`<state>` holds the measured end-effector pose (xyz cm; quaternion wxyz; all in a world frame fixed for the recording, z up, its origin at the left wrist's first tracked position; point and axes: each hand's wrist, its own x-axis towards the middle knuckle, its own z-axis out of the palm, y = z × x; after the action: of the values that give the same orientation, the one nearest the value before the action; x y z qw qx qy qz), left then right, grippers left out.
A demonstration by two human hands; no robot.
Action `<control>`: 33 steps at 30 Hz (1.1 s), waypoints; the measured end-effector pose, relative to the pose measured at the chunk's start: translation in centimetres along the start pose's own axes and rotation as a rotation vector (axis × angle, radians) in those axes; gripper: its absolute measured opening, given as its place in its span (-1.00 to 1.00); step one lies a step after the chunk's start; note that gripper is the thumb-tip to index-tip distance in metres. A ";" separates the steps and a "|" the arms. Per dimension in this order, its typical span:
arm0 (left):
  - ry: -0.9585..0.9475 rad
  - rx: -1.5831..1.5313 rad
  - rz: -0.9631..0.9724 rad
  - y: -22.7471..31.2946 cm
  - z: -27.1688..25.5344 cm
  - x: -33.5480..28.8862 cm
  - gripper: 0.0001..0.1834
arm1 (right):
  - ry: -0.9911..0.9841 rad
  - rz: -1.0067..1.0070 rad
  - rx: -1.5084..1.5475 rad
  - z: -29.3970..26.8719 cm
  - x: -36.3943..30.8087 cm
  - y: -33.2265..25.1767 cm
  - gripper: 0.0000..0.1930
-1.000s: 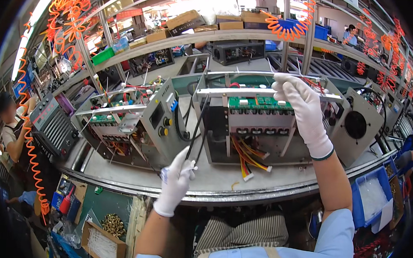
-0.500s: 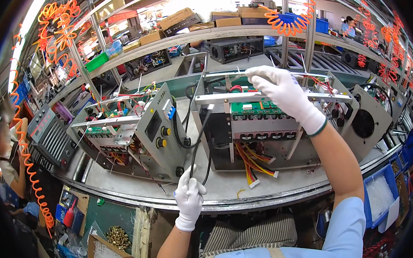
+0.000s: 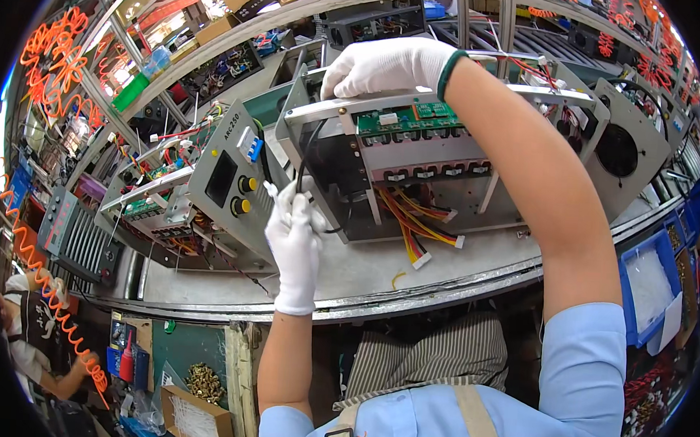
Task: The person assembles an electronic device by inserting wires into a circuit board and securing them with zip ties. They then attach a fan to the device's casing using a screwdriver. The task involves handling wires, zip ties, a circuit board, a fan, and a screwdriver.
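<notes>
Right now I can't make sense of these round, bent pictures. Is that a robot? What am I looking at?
No robot: these are a person's own hands in white gloves. A wide fisheye camera on the head looks down, so straight edges curve. On the metal bench stand a grey cabinet with yellow knobs and, to its right, an open cabinet showing a green circuit board and loose yellow and red wires. The left hand holds a black cable. The right hand reaches over the open cabinet's front rail; whether it grips anything is hidden.
</notes>
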<state>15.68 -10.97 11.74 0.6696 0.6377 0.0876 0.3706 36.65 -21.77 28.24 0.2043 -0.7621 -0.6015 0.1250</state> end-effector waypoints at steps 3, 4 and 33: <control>0.023 0.042 -0.011 1.5 0.4 0.3 -0.68 | 0.197 0.087 -0.395 0.0 -1.7 -1.0 -0.75; 0.043 0.040 0.064 2.3 1.0 0.1 -0.67 | 0.328 0.100 -0.595 -0.2 -2.9 -0.6 -0.76; -0.777 0.726 -0.106 -8.5 11.5 -2.3 -0.32 | 1.828 2.042 -0.467 32.2 -90.3 -22.3 -0.75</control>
<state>24.14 -20.68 5.07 0.4067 0.9133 -0.0120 0.0185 -18.80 -99.68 5.07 0.2097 -0.6863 0.5539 -0.4222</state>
